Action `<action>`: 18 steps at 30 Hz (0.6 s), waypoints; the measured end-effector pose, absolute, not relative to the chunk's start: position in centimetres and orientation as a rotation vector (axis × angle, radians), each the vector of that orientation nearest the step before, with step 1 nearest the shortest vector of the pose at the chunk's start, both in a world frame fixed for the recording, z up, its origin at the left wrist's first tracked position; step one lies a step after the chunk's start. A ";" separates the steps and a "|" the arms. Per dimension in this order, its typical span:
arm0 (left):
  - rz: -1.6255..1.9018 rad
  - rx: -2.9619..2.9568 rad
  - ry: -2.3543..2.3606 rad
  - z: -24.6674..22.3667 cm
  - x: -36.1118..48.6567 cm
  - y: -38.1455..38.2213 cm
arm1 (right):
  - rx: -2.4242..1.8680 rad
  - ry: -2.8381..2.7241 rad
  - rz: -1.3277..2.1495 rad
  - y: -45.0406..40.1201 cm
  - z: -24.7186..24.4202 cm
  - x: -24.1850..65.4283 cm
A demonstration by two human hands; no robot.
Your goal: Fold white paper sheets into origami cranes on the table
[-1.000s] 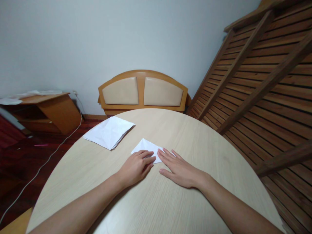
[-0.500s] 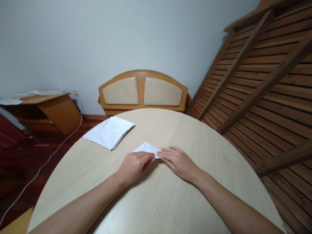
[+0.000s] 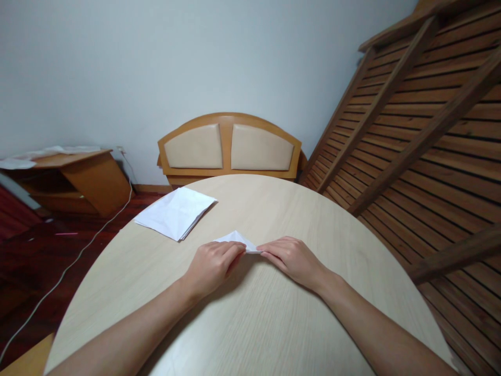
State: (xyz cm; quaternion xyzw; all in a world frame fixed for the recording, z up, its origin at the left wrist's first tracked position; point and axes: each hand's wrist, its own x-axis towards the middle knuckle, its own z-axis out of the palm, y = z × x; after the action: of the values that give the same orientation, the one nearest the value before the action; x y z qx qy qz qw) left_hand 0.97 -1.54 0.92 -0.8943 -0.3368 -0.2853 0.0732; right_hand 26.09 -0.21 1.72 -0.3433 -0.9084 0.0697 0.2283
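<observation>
A folded piece of white paper (image 3: 236,236) sits between my hands at the middle of the round table, its pointed corner facing away from me. My left hand (image 3: 214,265) is closed, thumb and fingers pinching the paper's near edge on the left. At the right end of that edge, my right hand (image 3: 291,261) grips the paper between thumb and fingers. Both hands partly cover the sheet, so its full outline is hidden. To the left and farther back lies a stack of white paper sheets (image 3: 176,211), touched by neither hand.
The pale round wooden table (image 3: 270,324) fills the foreground. Behind it stands a headboard (image 3: 227,141) with cream panels. A slatted wooden frame (image 3: 430,136) leans on the right. At left are a low desk (image 3: 86,180) and a white cable (image 3: 78,257) on the dark floor.
My right hand has shifted slightly right, and its fingers have drawn together on the paper's edge. The near edge looks slightly raised. My left hand has barely moved; the stack has not.
</observation>
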 end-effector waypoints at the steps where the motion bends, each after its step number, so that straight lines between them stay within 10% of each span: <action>1: -0.866 -2.666 -1.022 1.0 0.8 -1.5 | -0.949 -2.494 0.186 -0.1 1.8 26.4; 18: -1.303 -2.604 -1.445 1.8 0.6 -1.6 | -1.008 -1.720 0.614 -0.1 1.6 27.2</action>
State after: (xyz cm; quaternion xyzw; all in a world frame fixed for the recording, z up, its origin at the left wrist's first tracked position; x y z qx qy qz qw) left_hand 0.57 -1.64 1.82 -0.7998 -0.4440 -0.4002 -0.0544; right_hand 27.16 -0.06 1.58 -0.4177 -0.7122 0.2544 0.5036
